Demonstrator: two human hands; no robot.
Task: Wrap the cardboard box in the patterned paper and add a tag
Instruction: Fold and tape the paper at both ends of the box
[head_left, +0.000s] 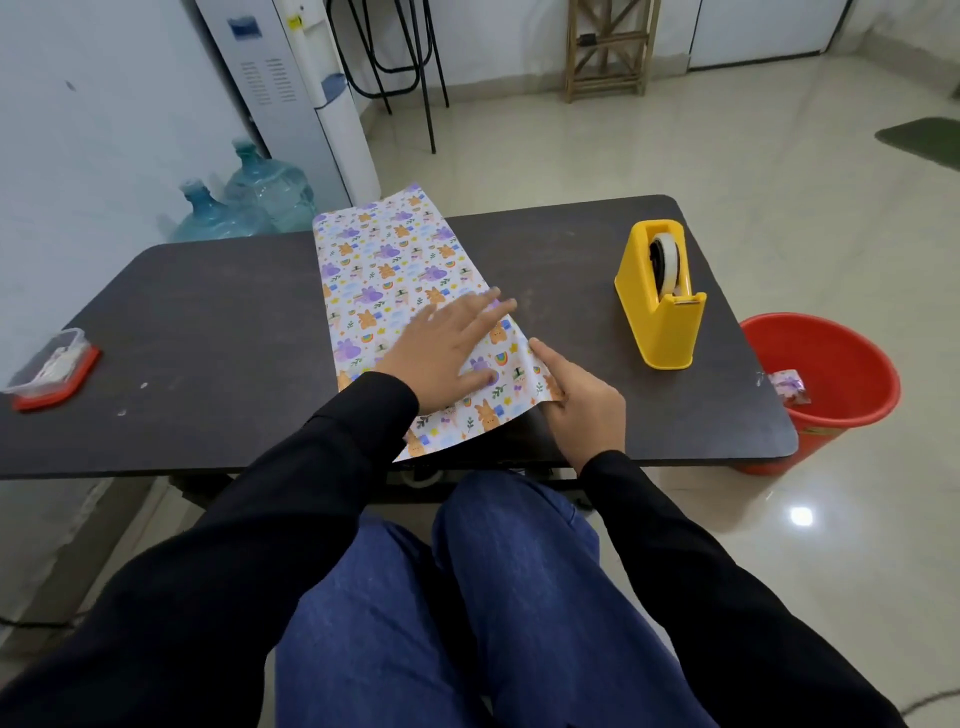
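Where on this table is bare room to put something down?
Widest: bare table between the small container and the patterned paper. Narrower: between the paper and the yellow tape dispenser. Crowded: the near middle, where the left hand presses the paper and the right hand holds its edge.

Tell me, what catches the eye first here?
The bright patterned paper lies across the dark table, with the left hand flat on it and the right hand holding its near right edge. To the right stands a yellow tape dispenser, and a red bucket sits on the floor past the table's right end.
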